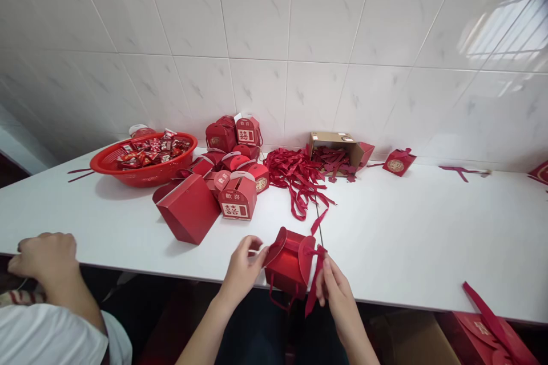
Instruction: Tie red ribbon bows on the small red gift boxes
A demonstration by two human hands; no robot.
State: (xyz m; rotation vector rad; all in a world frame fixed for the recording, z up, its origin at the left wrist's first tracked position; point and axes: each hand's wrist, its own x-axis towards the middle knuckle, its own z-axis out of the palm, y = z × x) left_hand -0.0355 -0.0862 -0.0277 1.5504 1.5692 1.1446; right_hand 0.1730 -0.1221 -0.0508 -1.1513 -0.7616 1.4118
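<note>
A red gift box (286, 265) with a ribbon (317, 274) is at the table's front edge, between my two hands. My left hand (246, 265) pinches the upper left side of the box, near its rounded flap. On the right, my right hand (336, 285) has its fingers closed on the dark red ribbon beside the other flap. Thin red cord loops hang below the box's front. Behind it lies a loose pile of red ribbons (295, 171).
A red basket of wrapped candies (143, 175) stands left of several red boxes (237, 197). An open cardboard box (357, 154) and a small red box (399, 162) are near the wall. Another person's hand (47, 256) is at left; a red bag (488, 336) is at lower right.
</note>
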